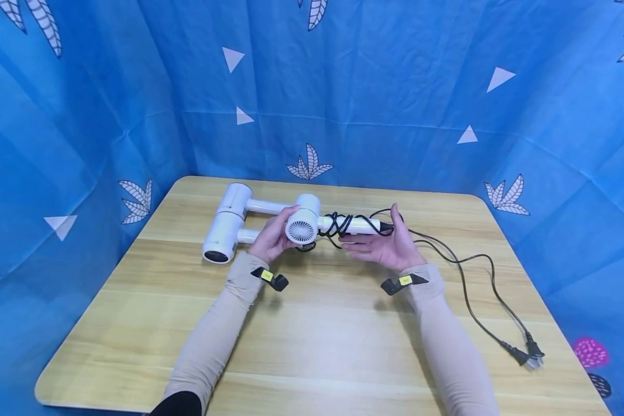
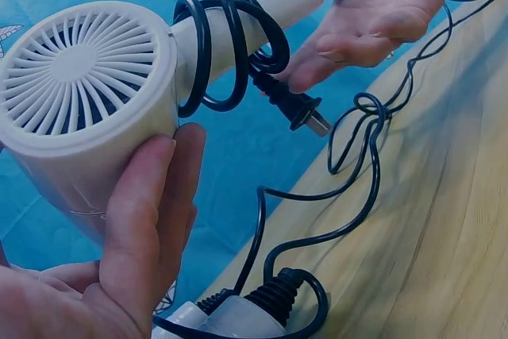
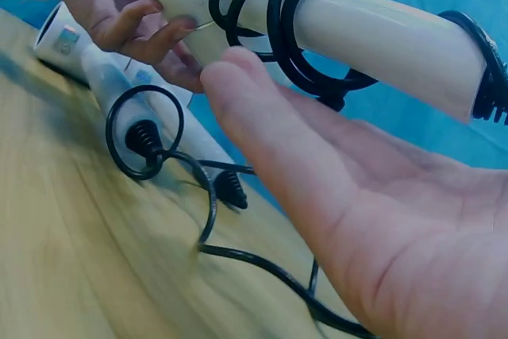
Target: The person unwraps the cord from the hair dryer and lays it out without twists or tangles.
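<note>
A white hair dryer [image 1: 303, 222] with a round vented back is held above the table, its black cord [image 2: 230, 45] wound several times around the handle [image 3: 389, 41]. My left hand [image 1: 274, 236] grips the barrel, fingers and thumb around its sides. My right hand [image 1: 382, 245] has its palm turned up and fingers extended beside and below the handle, the thumb apart. In the left wrist view, the cord's plug [image 2: 298, 109] hangs beneath the handle near the right fingertips.
Two more white hair dryers [image 1: 221, 231] lie side by side at the table's left, handles pointing right. Their black cords [image 1: 463, 277] run across to the right, where two plugs [image 1: 527, 355] lie near the edge of the wooden table [image 1: 317, 346]. A blue patterned curtain [image 1: 395, 86] surrounds it.
</note>
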{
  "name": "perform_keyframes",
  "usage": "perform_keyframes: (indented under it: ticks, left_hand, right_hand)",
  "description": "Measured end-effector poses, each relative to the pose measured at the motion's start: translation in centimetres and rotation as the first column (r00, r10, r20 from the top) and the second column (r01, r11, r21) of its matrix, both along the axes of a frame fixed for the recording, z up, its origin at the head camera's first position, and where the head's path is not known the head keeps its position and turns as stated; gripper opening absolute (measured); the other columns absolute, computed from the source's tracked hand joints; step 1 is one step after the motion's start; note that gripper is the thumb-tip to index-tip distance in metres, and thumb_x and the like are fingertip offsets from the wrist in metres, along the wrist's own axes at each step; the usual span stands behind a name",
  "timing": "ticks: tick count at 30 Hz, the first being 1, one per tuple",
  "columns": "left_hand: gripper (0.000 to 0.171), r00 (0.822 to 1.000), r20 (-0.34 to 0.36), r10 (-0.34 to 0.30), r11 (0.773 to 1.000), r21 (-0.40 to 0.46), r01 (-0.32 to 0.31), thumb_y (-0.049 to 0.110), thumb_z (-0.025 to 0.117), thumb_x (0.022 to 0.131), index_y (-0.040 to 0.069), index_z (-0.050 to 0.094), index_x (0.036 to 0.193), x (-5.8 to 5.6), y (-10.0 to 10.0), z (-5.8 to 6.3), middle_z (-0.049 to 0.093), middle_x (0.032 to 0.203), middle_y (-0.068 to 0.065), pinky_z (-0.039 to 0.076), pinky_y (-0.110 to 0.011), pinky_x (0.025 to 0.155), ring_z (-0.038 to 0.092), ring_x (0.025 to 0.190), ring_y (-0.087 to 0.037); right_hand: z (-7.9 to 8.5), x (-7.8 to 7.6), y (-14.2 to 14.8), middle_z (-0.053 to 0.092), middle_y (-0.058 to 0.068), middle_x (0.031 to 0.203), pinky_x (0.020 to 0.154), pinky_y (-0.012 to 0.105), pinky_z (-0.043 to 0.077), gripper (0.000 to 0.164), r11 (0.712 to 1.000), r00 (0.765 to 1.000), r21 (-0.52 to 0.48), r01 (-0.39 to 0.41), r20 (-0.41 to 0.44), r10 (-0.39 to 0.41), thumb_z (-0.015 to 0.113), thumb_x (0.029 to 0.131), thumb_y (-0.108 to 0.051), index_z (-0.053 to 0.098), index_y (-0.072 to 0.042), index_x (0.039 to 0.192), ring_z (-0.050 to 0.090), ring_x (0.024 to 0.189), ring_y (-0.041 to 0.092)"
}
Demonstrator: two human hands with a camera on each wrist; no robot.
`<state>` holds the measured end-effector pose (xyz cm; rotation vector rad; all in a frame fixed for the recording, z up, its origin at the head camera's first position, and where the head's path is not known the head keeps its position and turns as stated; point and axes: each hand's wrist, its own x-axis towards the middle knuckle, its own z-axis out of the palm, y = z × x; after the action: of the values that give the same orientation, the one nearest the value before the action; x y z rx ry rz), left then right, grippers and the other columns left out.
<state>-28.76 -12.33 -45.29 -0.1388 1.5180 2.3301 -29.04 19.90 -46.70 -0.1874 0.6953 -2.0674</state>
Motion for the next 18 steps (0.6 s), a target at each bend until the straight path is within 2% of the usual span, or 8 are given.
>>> perform_keyframes:
  ticks: [2,5,9,11,13,16,18]
  left_hand:
    - [0.037,1.000,0.003,0.001,1.000,-0.004,-0.001,0.038,0.057,0.102,0.008,0.056,0.123,0.0,-0.1,0.0,0.075,0.084,-0.003,0.059,-0.024,0.051,0.074,0.066,-0.015]
    - [0.035,1.000,0.006,0.008,1.000,-0.011,-0.008,0.037,0.057,0.102,0.009,0.057,0.123,0.0,-0.2,0.0,0.075,0.086,-0.003,0.060,-0.024,0.053,0.075,0.068,-0.015]
    - [0.033,1.000,-0.002,0.014,1.000,-0.010,-0.014,0.037,0.057,0.103,0.009,0.058,0.121,0.1,-0.4,0.1,0.076,0.085,-0.003,0.060,-0.024,0.052,0.075,0.067,-0.015]
    - [0.033,1.000,-0.011,0.008,1.000,-0.004,-0.008,0.037,0.057,0.102,0.009,0.058,0.120,0.2,-0.4,0.1,0.076,0.083,-0.003,0.060,-0.024,0.051,0.076,0.066,-0.016]
    - [0.033,1.000,-0.027,-0.003,1.000,-0.003,0.003,0.037,0.057,0.102,0.009,0.057,0.120,0.1,-0.5,0.2,0.077,0.083,-0.003,0.060,-0.024,0.051,0.076,0.066,-0.016]
    - [0.033,0.999,-0.040,-0.011,1.000,0.005,0.011,0.037,0.058,0.102,0.010,0.057,0.121,0.1,-0.5,0.2,0.077,0.084,-0.003,0.061,-0.025,0.053,0.077,0.068,-0.016]
    - [0.033,0.999,-0.046,-0.011,1.000,0.005,0.011,0.037,0.058,0.102,0.011,0.057,0.122,0.0,-0.5,0.3,0.077,0.086,-0.002,0.061,-0.025,0.054,0.077,0.070,-0.015]
  right_hand:
    - [-0.4,-0.1,-0.1,0.029,0.037,0.162,0.130,0.052,0.007,0.139,0.999,1.000,-0.027,-0.021,-0.006,0.020,0.043,0.077,-0.095,-0.015,-0.001,0.162,-0.009,0.158,0.044]
    - [-1.0,-0.2,-0.1,0.033,0.036,0.160,0.129,0.052,0.010,0.141,0.998,0.999,-0.047,-0.033,-0.015,0.033,0.043,0.075,-0.097,-0.016,-0.004,0.162,-0.009,0.157,0.044]
    - [-1.5,-0.3,-0.3,0.013,0.037,0.167,0.128,0.051,0.013,0.134,0.999,0.999,-0.021,-0.034,-0.030,0.033,0.038,0.079,-0.095,-0.017,-0.007,0.163,-0.007,0.157,0.045]
    - [-1.6,-0.3,-0.5,0.005,0.035,0.168,0.128,0.052,0.014,0.120,1.000,0.998,0.013,-0.028,-0.054,0.029,0.034,0.088,-0.088,-0.012,-0.007,0.164,-0.004,0.157,0.046]
    - [-1.7,-0.3,-0.7,0.005,0.035,0.167,0.128,0.052,0.016,0.096,0.999,0.997,0.036,-0.012,-0.073,0.015,0.030,0.101,-0.074,0.002,-0.008,0.165,-0.001,0.156,0.048]
    - [-1.8,-0.3,-1.0,0.020,0.038,0.164,0.128,0.053,0.015,0.060,0.999,0.995,0.037,0.006,-0.104,-0.002,0.022,0.112,-0.047,0.029,-0.011,0.160,0.005,0.156,0.049]
    - [-1.8,-0.2,-1.2,0.034,0.035,0.159,0.128,0.052,0.013,0.049,1.000,0.993,0.023,0.014,-0.114,-0.011,0.022,0.114,-0.034,0.045,-0.013,0.153,0.018,0.156,0.049]
